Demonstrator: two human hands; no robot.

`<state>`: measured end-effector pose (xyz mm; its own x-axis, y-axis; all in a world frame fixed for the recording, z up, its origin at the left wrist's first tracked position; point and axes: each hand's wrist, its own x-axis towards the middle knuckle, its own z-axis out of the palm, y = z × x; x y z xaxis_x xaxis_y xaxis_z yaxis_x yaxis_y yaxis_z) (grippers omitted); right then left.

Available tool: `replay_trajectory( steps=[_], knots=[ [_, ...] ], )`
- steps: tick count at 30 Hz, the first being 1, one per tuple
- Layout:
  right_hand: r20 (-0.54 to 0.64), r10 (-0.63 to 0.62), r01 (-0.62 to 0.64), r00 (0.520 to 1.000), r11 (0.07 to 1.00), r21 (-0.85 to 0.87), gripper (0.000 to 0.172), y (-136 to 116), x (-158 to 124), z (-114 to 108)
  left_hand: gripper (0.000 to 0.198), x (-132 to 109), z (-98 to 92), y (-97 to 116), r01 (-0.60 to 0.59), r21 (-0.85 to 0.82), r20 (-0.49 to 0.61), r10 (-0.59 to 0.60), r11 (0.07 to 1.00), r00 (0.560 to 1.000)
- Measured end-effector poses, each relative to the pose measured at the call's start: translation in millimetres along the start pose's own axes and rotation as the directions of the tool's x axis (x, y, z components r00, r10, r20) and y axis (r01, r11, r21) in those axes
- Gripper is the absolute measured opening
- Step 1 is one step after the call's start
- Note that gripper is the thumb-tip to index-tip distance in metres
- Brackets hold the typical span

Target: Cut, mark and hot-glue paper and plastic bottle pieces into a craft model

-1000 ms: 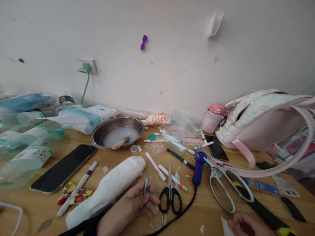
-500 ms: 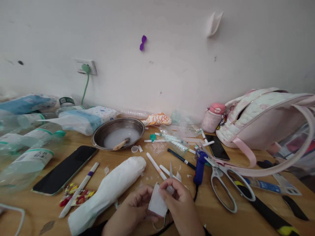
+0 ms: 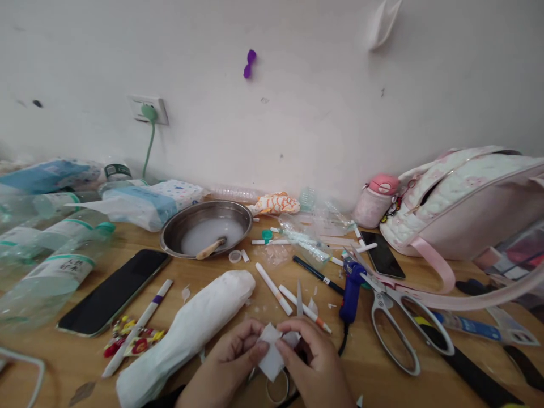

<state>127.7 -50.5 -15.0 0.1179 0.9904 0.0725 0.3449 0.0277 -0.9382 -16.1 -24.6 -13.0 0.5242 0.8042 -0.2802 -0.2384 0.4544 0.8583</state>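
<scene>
A small folded piece of white paper [image 3: 272, 358] is held over the front of the table between my two hands. My left hand [image 3: 233, 360] pinches its left edge with thumb and fingers. On the other side my right hand [image 3: 312, 360] grips it, the thumb pressed on its face. Just beyond my fingers lies a small pair of scissors [image 3: 299, 297], its blade pointing away and a loop showing below the paper. A white-wrapped, bottle-like form [image 3: 199, 326] rests left of my hands. White markers [image 3: 274, 289] lie ahead of them.
A metal bowl [image 3: 208, 212] of whitish liquid holds a brush [image 3: 211, 248]. Left are a black phone [image 3: 114, 292] and plastic bottles [image 3: 63, 272]. Right are a blue glue gun [image 3: 351, 292], large scissors [image 3: 393, 311] and a pink-white backpack [image 3: 463, 204]. An orange-patterned fish [image 3: 277, 203] lies near the wall.
The white paper has been turned and tilted between my fingers, and my left thumb now lies on its face. The view has shifted slightly, with right-hand objects appearing farther right.
</scene>
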Motion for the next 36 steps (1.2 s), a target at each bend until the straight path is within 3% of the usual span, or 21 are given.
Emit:
replay_trajectory(
  steps=[5,8,13,15,18,20,22,30,36],
  knots=[
    [-0.023,0.18,-0.168,0.983,0.951,0.259,0.02,8.7,0.2,2.5,0.026,-1.5,-0.5,-3.9,-0.036,-0.071,-0.005,0.035,0.997,0.999],
    [-0.01,0.195,-0.18,0.981,0.922,0.343,0.019,8.9,0.9,1.1,0.026,-3.5,0.0,-4.1,-0.027,-0.079,0.013,0.028,0.997,1.0],
    [-0.029,0.157,-0.14,0.987,0.941,0.309,0.017,7.6,0.2,-3.9,0.02,-4.3,2.2,-2.1,-0.027,-0.012,0.041,0.028,1.0,0.999],
    [-0.073,0.077,-0.059,0.994,0.972,0.228,0.012,5.4,-1.1,-5.4,0.019,-4.0,3.4,-0.9,-0.024,0.001,0.04,0.024,1.0,0.999],
    [-0.172,-0.185,0.189,0.968,0.982,0.01,0.005,-1.3,-4.4,-6.3,0.023,-3.0,4.9,0.6,-0.012,-0.003,0.006,0.012,1.0,1.0],
    [-0.168,-0.326,0.312,0.93,0.944,-0.104,0.012,-5.5,-6.9,-6.0,0.026,-2.3,4.9,1.0,-0.005,0.014,-0.042,0.006,1.0,0.999],
    [-0.12,-0.356,0.336,0.927,0.929,-0.156,0.011,-7.3,-8.8,-5.0,0.028,-2.2,4.0,1.2,-0.003,0.06,-0.095,0.008,0.998,0.995],
    [0.014,-0.164,0.163,0.986,0.969,-0.186,0.01,-4.2,-7.9,-3.4,0.033,-4.6,2.2,3.3,0.013,0.155,-0.135,0.009,0.988,0.991],
    [0.07,0.0,-0.003,0.998,0.999,0.04,0.018,-7.0,-6.8,-2.3,0.032,-0.4,-2.2,-1.7,0.011,0.142,-0.024,-0.008,0.99,1.0]
  ],
)
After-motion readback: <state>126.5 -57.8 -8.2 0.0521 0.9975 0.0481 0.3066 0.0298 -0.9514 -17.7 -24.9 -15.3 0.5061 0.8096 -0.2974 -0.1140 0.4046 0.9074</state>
